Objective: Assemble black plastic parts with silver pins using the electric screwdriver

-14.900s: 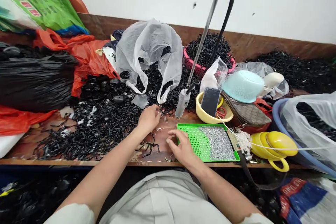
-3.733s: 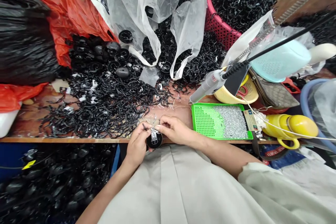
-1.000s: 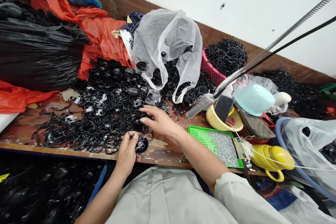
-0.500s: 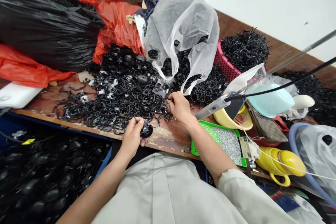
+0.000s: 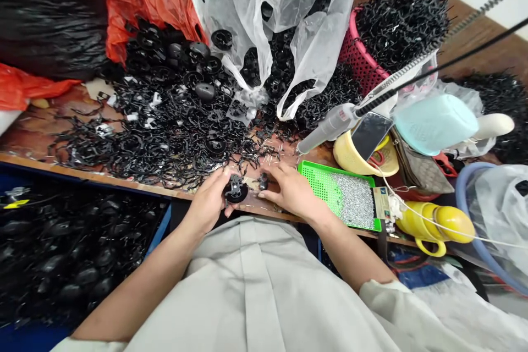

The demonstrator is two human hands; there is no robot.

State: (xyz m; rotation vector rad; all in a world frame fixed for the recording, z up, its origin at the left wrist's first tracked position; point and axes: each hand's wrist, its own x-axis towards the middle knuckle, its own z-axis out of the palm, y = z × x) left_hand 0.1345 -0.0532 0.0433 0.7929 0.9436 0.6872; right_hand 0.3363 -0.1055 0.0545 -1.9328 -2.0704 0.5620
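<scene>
my left hand (image 5: 208, 206) sits at the near edge of the wooden bench (image 5: 49, 162), fingers curled and pinching a round black plastic disc (image 5: 236, 192) by its rim, thumb on the near side. a small metal fitting seems to sit at the disc's centre; the detail is too small to be sure. my right hand (image 5: 291, 193) is just at 3 o'clock of the disc, fingertips pressed together on a small dark clip (image 5: 263, 180), the two pieces close but apart.

i judge the disc light and stiff, smooth enough to slip if gripped on its face, so the rim is the place to hold it. the clip looks tiny and springy, best taken by its ends with fingertips only.

at 12 o'clock of my hands lies a loose heap of black parts (image 5: 165, 126), with a clear plastic bag (image 5: 284, 5) beyond. at 3 o'clock is a green tray (image 5: 325, 184) of small silvery pins (image 5: 355, 203), then a yellow jug (image 5: 437, 223). a hanging tool (image 5: 330, 126) points down at 1 o'clock.
</scene>
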